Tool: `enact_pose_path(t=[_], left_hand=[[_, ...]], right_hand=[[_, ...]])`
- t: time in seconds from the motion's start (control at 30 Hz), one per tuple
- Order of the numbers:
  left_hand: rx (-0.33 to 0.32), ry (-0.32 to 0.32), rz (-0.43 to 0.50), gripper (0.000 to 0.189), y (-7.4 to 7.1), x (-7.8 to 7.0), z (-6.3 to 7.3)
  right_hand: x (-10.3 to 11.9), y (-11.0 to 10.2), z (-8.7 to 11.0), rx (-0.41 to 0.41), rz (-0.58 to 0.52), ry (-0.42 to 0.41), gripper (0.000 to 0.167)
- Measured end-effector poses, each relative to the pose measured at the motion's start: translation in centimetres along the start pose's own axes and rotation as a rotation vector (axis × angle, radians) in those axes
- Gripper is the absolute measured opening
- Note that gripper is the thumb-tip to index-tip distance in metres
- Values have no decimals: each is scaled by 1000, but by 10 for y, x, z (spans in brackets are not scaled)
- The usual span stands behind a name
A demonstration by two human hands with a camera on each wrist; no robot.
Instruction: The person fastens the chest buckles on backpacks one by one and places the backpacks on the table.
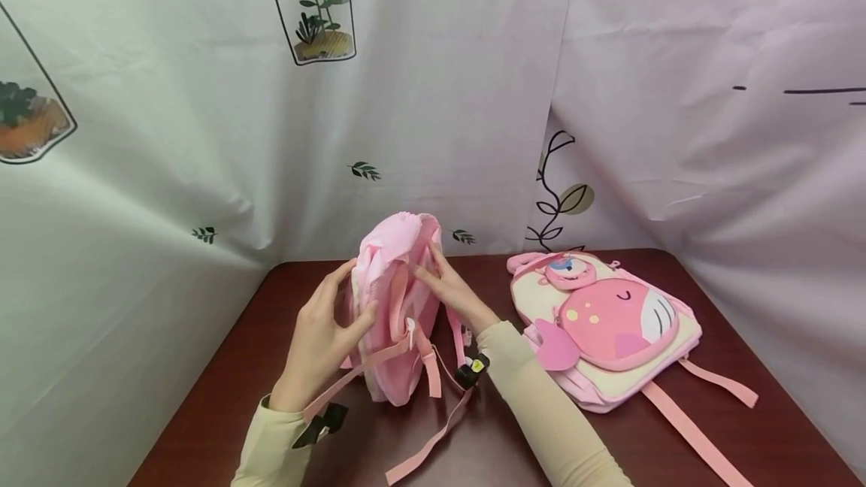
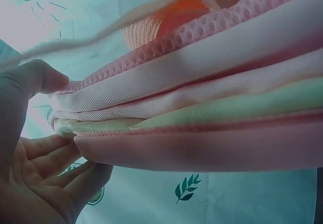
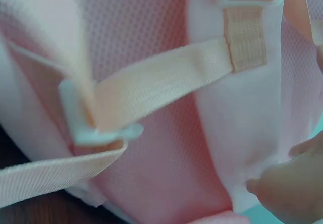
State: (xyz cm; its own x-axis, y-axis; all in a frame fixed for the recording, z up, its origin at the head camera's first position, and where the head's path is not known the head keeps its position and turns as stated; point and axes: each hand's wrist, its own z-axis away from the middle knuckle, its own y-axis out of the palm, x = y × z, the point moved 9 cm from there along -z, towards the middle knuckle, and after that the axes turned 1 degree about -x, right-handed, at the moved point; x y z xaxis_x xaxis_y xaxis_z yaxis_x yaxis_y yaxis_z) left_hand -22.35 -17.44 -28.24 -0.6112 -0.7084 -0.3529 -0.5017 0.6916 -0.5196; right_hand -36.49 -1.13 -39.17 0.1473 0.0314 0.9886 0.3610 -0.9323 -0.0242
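A pink backpack [image 1: 399, 276] stands upright at the middle of the dark red table [image 1: 758, 442], its strap side toward me. My left hand [image 1: 348, 299] grips its left edge; in the left wrist view the thumb [image 2: 35, 80] lies on top of the stacked pink fabric layers [image 2: 202, 108] and the fingers [image 2: 55, 156] curl beneath. My right hand [image 1: 440, 280] lies with fairly straight fingers against the bag's right side; its fingertips [image 3: 282, 188] touch a padded shoulder strap [image 3: 237, 133]. A peach webbing strap [image 3: 166, 82] crosses the mesh back through a white slider [image 3: 96, 130].
A second backpack [image 1: 609, 325], cream and pink with a cartoon face, lies flat on the table's right half, its straps [image 1: 683, 427] trailing toward me. Loose straps with black buckles [image 1: 471, 370] [image 1: 321, 423] hang from the held bag. Printed curtains [image 1: 203, 134] enclose the table.
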Motion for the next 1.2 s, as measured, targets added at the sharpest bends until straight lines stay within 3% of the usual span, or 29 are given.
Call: enact_pose_path(t=[0.4,0.87,1.2], left_hand=[[-8,-99,48,69,-10,19,6],[-44,-226,91,61,-19,45,17],[-59,-297,109,58,-23,59,23]], right_hand=[[-16,4,1,-12,160,81,101],[-16,13,-4,-8,289,80,105],[-20,19,-10,-9,313,89,105]])
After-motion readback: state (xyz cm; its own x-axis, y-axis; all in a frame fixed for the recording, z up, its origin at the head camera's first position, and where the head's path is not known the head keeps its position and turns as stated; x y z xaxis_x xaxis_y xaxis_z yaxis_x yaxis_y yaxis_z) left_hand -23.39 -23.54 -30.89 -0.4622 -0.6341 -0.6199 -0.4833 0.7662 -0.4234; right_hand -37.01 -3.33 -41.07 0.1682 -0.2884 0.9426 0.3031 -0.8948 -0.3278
